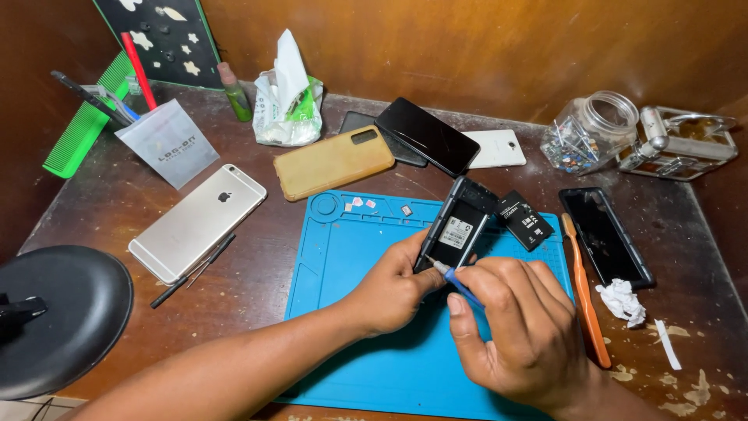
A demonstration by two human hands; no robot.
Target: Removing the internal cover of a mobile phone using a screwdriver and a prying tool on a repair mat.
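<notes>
Gripping a small opened phone (456,226) by its lower edge, the left hand (389,292) held it tilted above the blue mat (351,257). The right hand (522,327) pinched a blue-handled screwdriver (456,282), tip touching the phone's bottom end. A black battery (525,220) lay just beside the phone on the mat, an orange toothbrush (586,296) near the right hand, and a silver phone (197,222) well apart to the left

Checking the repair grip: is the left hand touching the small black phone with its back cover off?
Touching. The head view shows the left hand gripping the opened black phone at its lower edge.
</notes>
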